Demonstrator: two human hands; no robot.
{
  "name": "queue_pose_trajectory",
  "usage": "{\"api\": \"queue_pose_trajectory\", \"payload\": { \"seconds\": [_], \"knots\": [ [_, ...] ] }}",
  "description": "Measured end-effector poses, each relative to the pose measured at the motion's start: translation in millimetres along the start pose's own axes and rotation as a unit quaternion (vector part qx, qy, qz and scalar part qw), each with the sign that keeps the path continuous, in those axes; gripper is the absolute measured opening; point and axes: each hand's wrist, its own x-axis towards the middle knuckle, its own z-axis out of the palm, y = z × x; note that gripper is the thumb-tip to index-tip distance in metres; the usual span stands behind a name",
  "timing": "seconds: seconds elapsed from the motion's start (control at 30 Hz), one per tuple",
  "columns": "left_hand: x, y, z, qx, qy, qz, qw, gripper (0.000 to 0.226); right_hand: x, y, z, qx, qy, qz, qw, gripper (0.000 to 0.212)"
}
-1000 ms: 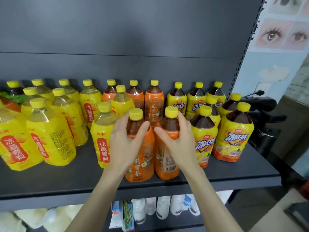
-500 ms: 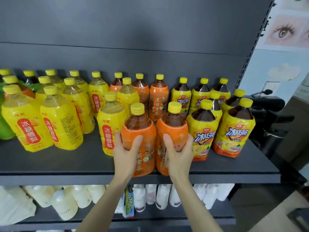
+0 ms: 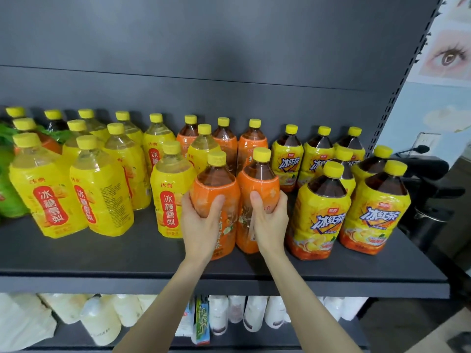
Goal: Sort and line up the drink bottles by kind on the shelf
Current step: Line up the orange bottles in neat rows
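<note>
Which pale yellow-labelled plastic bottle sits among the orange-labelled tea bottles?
The pale yellow-labelled bottle directly behind the orange-labelled bottle in the left hand; the others stand further left.

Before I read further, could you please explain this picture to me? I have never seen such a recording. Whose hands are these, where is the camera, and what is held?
There is no machine here. A person wears a camera on the head; it looks forward and down, so you see that person's own arms. The left hand grips the left orange bottle, and the right hand grips the right orange bottle beside it, near the front of a dark shelf. Pale yellow bottles stand to the left and dark tea bottles to the right. White bottles lie on a lower shelf.
</note>
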Motion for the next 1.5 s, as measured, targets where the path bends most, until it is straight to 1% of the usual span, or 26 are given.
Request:
{"api": "queue_pose_trajectory", "payload": {
  "seconds": [0.1, 0.3, 0.33, 0.43, 0.47, 0.67, 0.8, 0.87, 1.0, 1.03, 1.07, 1.1, 1.2, 1.27, 1.33, 1.4, 1.5],
  "knots": [
    [15.9, -9.6, -0.3, 0.001, -0.003, 0.003, 1.000, 0.088, 11.2, 5.9, 15.7, 0.000, -0.017, 0.003, 1.000, 0.068],
    [42.9, -23.7, -2.1, -0.016, -0.039, 0.008, 0.999, 0.091, 33.1, 11.1, 44.1, -0.002, -0.032, 0.022, 0.999, 0.066],
    [46.0, -25.3, -1.8, -0.016, -0.043, 0.010, 0.999, 0.090, 36.4, 13.1, 47.5, -0.008, -0.028, 0.025, 0.999, 0.068],
    [54.8, -30.0, -0.7, -0.007, -0.054, 0.029, 0.998, 0.089, 43.6, 18.1, 54.1, -0.071, -0.004, 0.032, 0.997, 0.086],
    [57.6, -31.5, 0.2, -0.002, -0.055, 0.033, 0.998, 0.091, 45.7, 17.3, 55.1, -0.088, 0.001, 0.035, 0.996, 0.089],
    [67.2, -32.9, 5.2, 0.025, -0.061, 0.054, 0.996, 0.096, 56.6, 16.4, 55.1, -0.088, -0.014, 0.051, 0.995, 0.096],
    [68.4, -31.2, 0.7, 0.045, -0.094, 0.063, 0.993, 0.091, 55.0, 14.4, 53.5, -0.080, -0.023, 0.065, 0.994, 0.097],
    [67.9, -28.2, -3.8, 0.073, -0.117, 0.052, 0.989, 0.084, 52.8, 13.3, 52.2, -0.080, -0.028, 0.067, 0.994, 0.098],
    [70.5, -22.0, -18.8, 0.129, -0.155, 0.020, 0.979, 0.085, 48.4, 8.3, 48.5, -0.139, -0.024, 0.074, 0.987, 0.109],
    [72.0, -19.5, -23.8, 0.147, -0.164, 0.019, 0.975, 0.086, 44.6, 5.8, 48.1, -0.163, -0.014, 0.065, 0.984, 0.107],
    [72.8, -15.4, -29.0, 0.175, -0.167, 0.024, 0.970, 0.083, 40.5, 3.4, 47.2, -0.186, -0.003, 0.048, 0.981, 0.099],
    [72.6, -9.9, -33.9, 0.210, -0.160, 0.032, 0.964, 0.078, 35.5, 0.0, 46.1, -0.205, 0.009, 0.025, 0.978, 0.086],
    [70.7, 3.3, -48.8, 0.298, -0.090, 0.079, 0.947, 0.054, 23.0, -13.7, 40.7, -0.254, 0.056, -0.051, 0.964, 0.045],
    [72.5, 9.8, -58.6, 0.306, -0.048, 0.118, 0.943, 0.043, 17.4, -26.8, 38.4, -0.247, 0.069, -0.098, 0.961, 0.027],
    [80.8, 17.3, -66.7, 0.280, -0.012, 0.149, 0.948, 0.037, 16.2, -41.6, 41.2, -0.214, 0.051, -0.132, 0.967, 0.016],
    [94.3, 27.2, -72.9, 0.248, 0.020, 0.184, 0.951, 0.030, 20.0, -58.2, 49.3, -0.198, 0.023, -0.155, 0.968, 0.011],
    [120.9, 39.4, -77.8, 0.239, 0.044, 0.210, 0.947, 0.032, 34.0, -83.7, 69.5, -0.193, -0.014, -0.200, 0.961, 0.008]
  ]
}}
